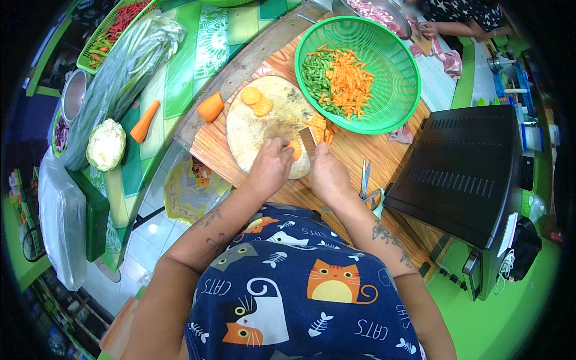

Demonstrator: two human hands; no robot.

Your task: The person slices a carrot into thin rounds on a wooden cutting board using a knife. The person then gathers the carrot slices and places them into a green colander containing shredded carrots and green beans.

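On a round wooden chopping board (pixel 270 119), my left hand (pixel 271 163) presses down on carrot slices (pixel 294 150) with bent fingers. My right hand (pixel 330 171) grips a knife (pixel 308 138), its broad blade just right of those slices. Cut carrot pieces (pixel 320 126) lie past the blade, at the board's right edge. A few round carrot slices (pixel 256 101) rest at the far left of the board. Beyond it, a green plastic colander (pixel 396 94) holds chopped green beans (pixel 317 74) and carrot sticks (pixel 351 83).
A thick carrot chunk (pixel 210 108) sits left of the board. Scissors (pixel 365 177) lie near my right forearm, beside a black oven (pixel 454 157). On the left table are a carrot (pixel 145 121), a cabbage (pixel 106 145) and bagged green onions (pixel 130 63). A co-worker's hand (pixel 429 30) is near raw meat.
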